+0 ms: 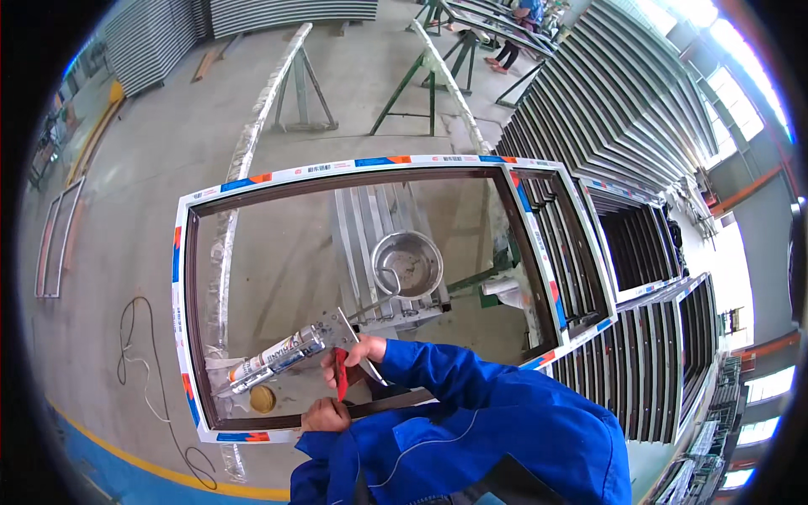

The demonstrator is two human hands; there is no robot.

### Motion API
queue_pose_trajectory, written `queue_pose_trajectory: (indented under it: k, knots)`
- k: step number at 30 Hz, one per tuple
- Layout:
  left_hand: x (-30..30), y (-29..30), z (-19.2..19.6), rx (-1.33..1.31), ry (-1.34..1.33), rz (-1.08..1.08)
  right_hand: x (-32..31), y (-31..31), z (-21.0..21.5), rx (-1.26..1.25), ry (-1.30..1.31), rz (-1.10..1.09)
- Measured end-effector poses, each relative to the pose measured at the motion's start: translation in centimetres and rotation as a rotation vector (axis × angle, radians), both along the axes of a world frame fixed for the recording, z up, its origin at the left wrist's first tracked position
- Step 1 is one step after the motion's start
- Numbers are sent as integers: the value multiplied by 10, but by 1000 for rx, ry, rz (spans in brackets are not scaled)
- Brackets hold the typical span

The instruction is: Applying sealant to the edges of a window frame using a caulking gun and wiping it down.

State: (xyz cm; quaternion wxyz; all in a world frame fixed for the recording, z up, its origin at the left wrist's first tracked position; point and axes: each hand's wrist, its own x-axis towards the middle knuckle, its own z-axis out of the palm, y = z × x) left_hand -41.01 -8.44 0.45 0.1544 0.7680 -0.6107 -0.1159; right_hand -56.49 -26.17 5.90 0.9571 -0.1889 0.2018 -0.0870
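A caulking gun [324, 334] loaded with a white-and-orange sealant cartridge [278, 358] is in my right hand [360, 349], fingers closed round its handle by the red trigger [341, 370]. Its nozzle points left, toward the near left corner of a large window frame [182, 286]. The frame is dark brown inside, with white, blue and orange protective film. My left hand [326, 416] is closed at the frame's near bar, just below the trigger; what its fingers hold, if anything, is hidden. The gun's hooked rod end overlaps a metal bowl [406, 265] seen through the frame.
Film-wrapped rails [268, 101] on trestles [433, 84] run under the frame. Metal profiles [358, 227] lie below the bowl. A round tan object [263, 399] shows near the nozzle. Stacked frames [623, 362] stand close on the right. A cable [156, 370] lies on the left floor. Another person [513, 50] stands far off.
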Motion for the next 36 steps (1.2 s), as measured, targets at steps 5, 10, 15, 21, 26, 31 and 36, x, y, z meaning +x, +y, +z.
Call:
queue_pose_trajectory:
  k: [5,10,15,21,26,31,36]
  knots:
    - [-1,-1,11,-17,27,17,-5,8,13,61,43,-21]
    - [-1,1,20,-97,42,11,-1,6,21,-26,11,-8]
    - [9,13,-1,-503,-91,-300,4,-25,-12,-284,-61,210]
    - [10,23,3,-327,51,-282,24,-20,-32,28,-18,268]
    - [-7,11,21,-317,4,-212,30,-17,-35,27,-16,243]
    - [-11,7,18,-275,-8,-201,44,-17,-58,60,43,269]
    - [-7,7,19,-254,42,-172,69,-15,-69,85,44,252]
